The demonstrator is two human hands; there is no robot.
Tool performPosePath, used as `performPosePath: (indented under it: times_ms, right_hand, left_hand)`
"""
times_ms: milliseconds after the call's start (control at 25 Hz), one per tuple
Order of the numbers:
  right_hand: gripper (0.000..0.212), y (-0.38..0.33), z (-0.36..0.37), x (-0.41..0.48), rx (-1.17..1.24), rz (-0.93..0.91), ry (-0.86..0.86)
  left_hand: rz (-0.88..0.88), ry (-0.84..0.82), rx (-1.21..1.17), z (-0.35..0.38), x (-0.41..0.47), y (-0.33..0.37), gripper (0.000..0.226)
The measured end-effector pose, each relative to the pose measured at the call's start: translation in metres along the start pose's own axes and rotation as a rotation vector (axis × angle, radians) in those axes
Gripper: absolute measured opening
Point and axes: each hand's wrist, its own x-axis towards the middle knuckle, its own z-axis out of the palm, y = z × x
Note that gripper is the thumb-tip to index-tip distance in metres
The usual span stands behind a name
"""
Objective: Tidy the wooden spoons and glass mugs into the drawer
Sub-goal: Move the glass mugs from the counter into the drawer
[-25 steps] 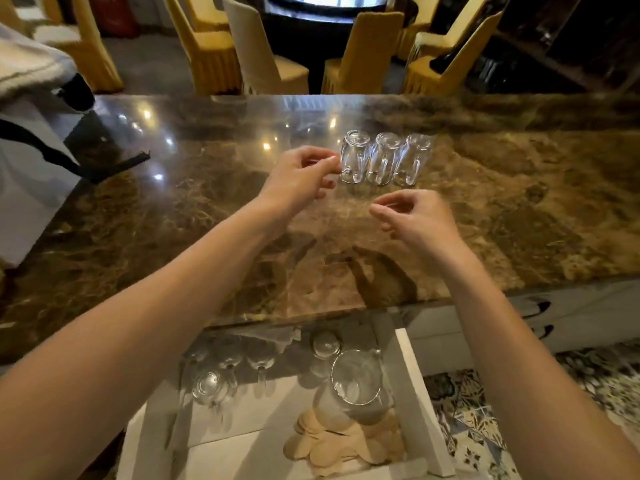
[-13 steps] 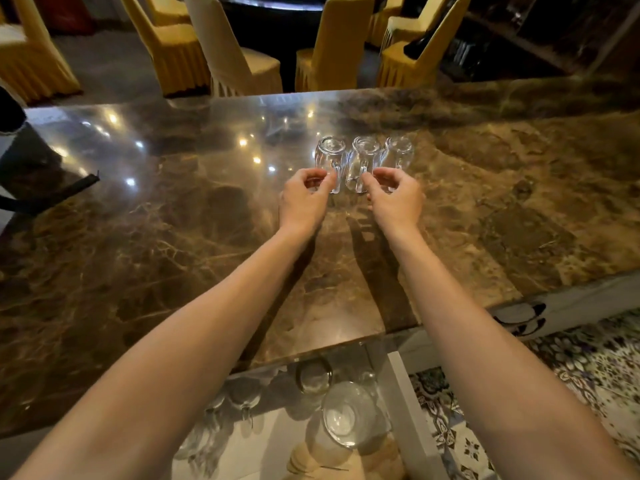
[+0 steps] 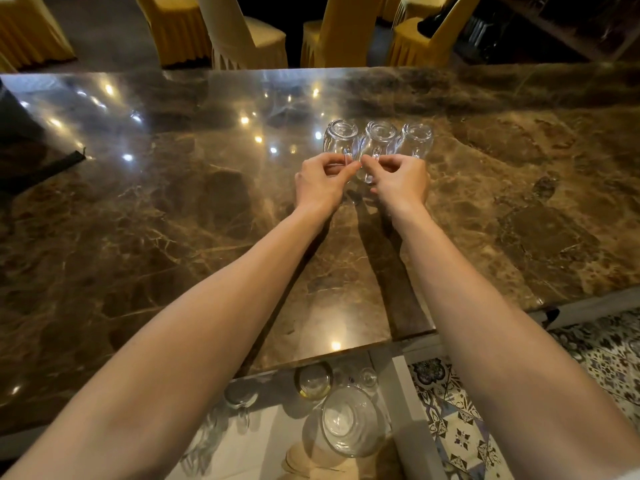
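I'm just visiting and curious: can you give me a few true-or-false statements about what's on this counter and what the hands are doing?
1. Three glass mugs stand upside down in a row on the marble counter. True.
2. The left hand rests flat, away from the mugs. False: its fingers pinch a mug handle.
3. The right hand is at the mugs. True.
4. The drawer below is shut. False: it is open, with glassware inside.

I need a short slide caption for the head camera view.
Left hand and right hand pinch handles of upturned glass mugs on a marble counter.
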Motion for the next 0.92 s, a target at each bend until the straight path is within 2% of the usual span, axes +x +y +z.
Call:
performPosePath:
  times_ms: [200,400,560,920]
  right_hand:
    - [0.021,-0.002,-0.007,-0.001,-0.03,-0.002,-0.058]
    - [0.02,0.001,-0.01,-0.019,0.02,-0.004,-0.074]
    - [0.02,-0.004,-0.019,-0.041,0.013,-0.083,-0.1]
    - [0.013,-0.032,-0.032,-0.122,0.068,-0.304,-0.293]
  left_hand:
    - [0.0,-0.014,0.034,-0.006,-0.007,0.003,0.01]
    - [-0.012,-0.013,0.035,-0.018,-0.026,0.006,0.017]
    - [0.005,-0.032,0.029,-0.035,-0.052,0.01,0.021]
    - [0.09,0.0,0.033,-0.109,-0.127,0.001,0.018]
